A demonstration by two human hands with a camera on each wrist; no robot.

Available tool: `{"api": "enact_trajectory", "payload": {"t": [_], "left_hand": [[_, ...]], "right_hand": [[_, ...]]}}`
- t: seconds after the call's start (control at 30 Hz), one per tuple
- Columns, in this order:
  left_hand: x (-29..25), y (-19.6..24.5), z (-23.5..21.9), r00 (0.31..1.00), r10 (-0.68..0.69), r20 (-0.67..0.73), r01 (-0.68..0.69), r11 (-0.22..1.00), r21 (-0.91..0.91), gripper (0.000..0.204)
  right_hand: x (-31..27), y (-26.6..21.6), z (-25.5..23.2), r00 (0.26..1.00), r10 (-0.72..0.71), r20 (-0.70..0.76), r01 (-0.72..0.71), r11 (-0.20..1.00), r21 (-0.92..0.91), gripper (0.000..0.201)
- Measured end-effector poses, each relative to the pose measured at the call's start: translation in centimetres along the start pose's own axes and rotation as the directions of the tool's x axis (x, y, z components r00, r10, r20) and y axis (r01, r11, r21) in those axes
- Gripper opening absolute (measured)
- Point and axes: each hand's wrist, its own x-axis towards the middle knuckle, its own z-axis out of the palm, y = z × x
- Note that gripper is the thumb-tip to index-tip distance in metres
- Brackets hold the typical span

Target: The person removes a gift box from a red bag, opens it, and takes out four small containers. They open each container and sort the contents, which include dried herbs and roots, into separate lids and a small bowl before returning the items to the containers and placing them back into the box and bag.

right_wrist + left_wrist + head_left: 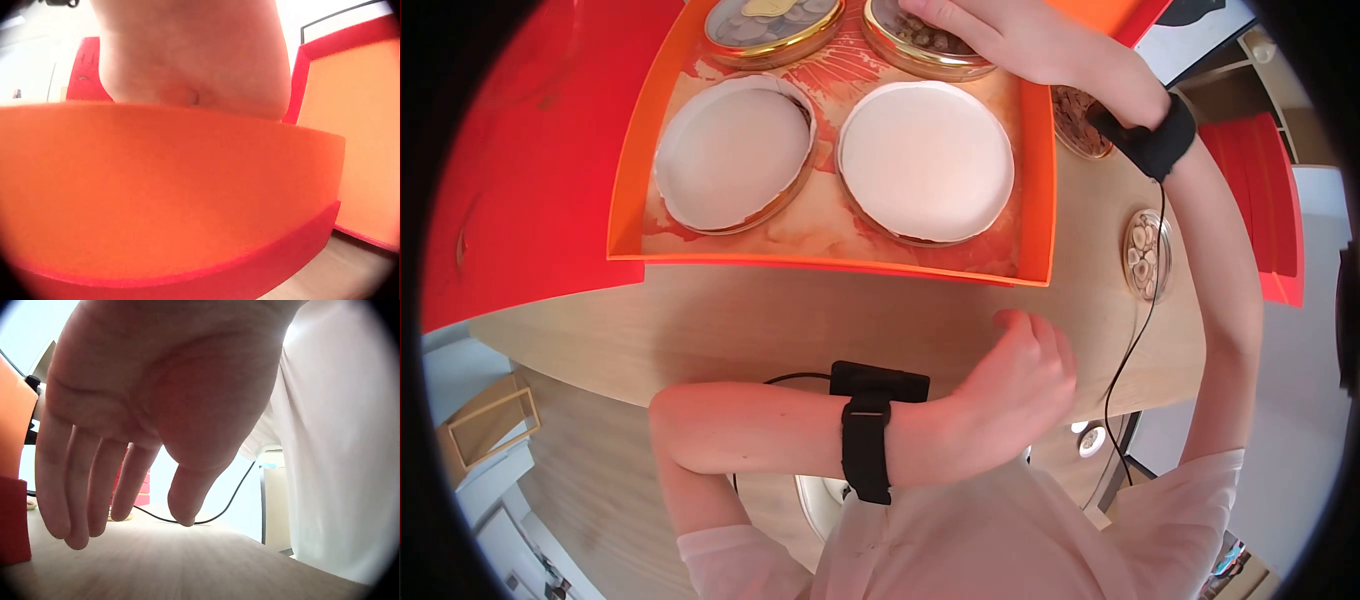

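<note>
My right hand (1025, 40) reaches over the far right of an orange-walled box (1032, 200). Its thumb side lies over a round gold-rimmed container (928, 62) with dark contents; the fingertips are partly beyond the head view, and the box wall hides them in the right wrist view. Beside that container is another gold-rimmed one (775, 45) with pale contents. Two round containers with white tops (735, 152) (925, 160) sit nearer in the box. My left hand (1015, 385) hangs above the table's near edge, fingers loosely bent and holding nothing.
Right of the box, a round container of brown pieces (1083, 122) and one of pale slices (1145, 255) stand on the wooden table (820, 320). A red panel (530, 180) lies on the left. A black cable (1135, 340) trails from the right wrist.
</note>
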Motion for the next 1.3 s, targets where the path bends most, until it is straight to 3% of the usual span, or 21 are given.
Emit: {"api": "enact_trajectory", "payload": {"t": [0.17, 0.3, 0.4, 0.5, 0.6, 0.63, 0.73, 0.83, 0.9, 0.97, 1.03, 1.13, 1.23, 1.3], "left_hand": [[0.2, -0.3, 0.3, 0.998, 0.009, 0.067, -0.007, 1.000, -0.026, 0.019], [0.3, -0.4, 0.7, 0.997, -0.009, 0.075, 0.012, 0.999, -0.032, 0.022], [0.5, -0.5, 0.5, 0.997, -0.014, 0.078, 0.017, 0.999, -0.042, 0.022], [0.5, -0.4, 0.9, 0.998, -0.062, 0.025, 0.063, 0.997, -0.039, 0.022], [0.4, -0.5, 0.4, 0.996, -0.067, 0.052, 0.068, 0.997, -0.026, 0.026], [0.4, -0.8, 0.1, 0.995, -0.056, 0.079, 0.058, 0.998, -0.015, 0.028], [0.3, -1.2, -0.8, 0.994, -0.056, 0.095, 0.055, 0.998, 0.013, 0.031], [0.2, -1.4, -1.1, 0.995, -0.090, 0.046, 0.089, 0.996, 0.028, 0.032], [0.2, -1.6, -1.8, 0.994, -0.095, 0.054, 0.095, 0.995, 0.010, 0.033], [0.0, -1.7, -2.9, 0.991, -0.125, 0.037, 0.127, 0.991, -0.052, 0.034], [-0.3, -2.0, -4.6, 0.984, -0.180, -0.007, 0.176, 0.970, -0.169, 0.033], [-1.9, -3.0, -7.1, 0.954, -0.286, -0.086, 0.270, 0.949, -0.165, 0.044], [-4.1, -4.8, -9.5, 0.841, -0.533, -0.099, 0.505, 0.837, -0.212, 0.056], [-5.5, -7.3, -9.9, 0.807, -0.565, -0.169, 0.551, 0.825, -0.126, 0.064]], "right_hand": [[-1.3, 0.1, 0.4, 0.997, -0.010, 0.081, 0.016, 0.997, -0.070, 0.063], [-0.7, 1.2, 0.8, 0.988, -0.102, 0.114, 0.110, 0.992, -0.063, 0.062], [-0.5, 1.6, 1.2, 0.989, -0.069, 0.134, 0.079, 0.994, -0.069, 0.062], [-0.7, 1.9, 2.1, 0.986, -0.163, -0.026, 0.160, 0.982, -0.105, 0.059], [-1.6, 0.4, 0.0, 0.992, -0.116, -0.055, 0.123, 0.983, 0.134, 0.054], [-2.3, -0.4, -0.9, 0.993, 0.008, -0.120, 0.009, 0.990, 0.141, 0.048], [-5.6, 0.7, -2.9, 0.944, 0.039, -0.326, -0.032, 0.999, 0.028, 0.050], [-10.2, 2.6, -3.3, 0.909, 0.145, -0.391, -0.168, 0.985, -0.026, 0.050], [-13.0, 4.5, -2.5, 0.907, 0.358, -0.223, -0.384, 0.920, -0.082, 0.087], [-14.8, 5.5, -1.6, 0.794, 0.608, 0.010, -0.597, 0.782, -0.178, 0.111], [-16.9, 6.1, 0.3, 0.812, 0.584, -0.013, -0.577, 0.797, -0.180, 0.114], [-17.1, 5.3, 0.9, 0.799, 0.601, -0.002, -0.592, 0.786, -0.177, 0.116], [-17.2, 5.5, 1.2, 0.807, 0.591, -0.011, -0.588, 0.801, -0.114, 0.117], [-17.3, 5.4, 1.1, 0.823, 0.567, -0.015, -0.566, 0.820, -0.082, 0.118]]}}
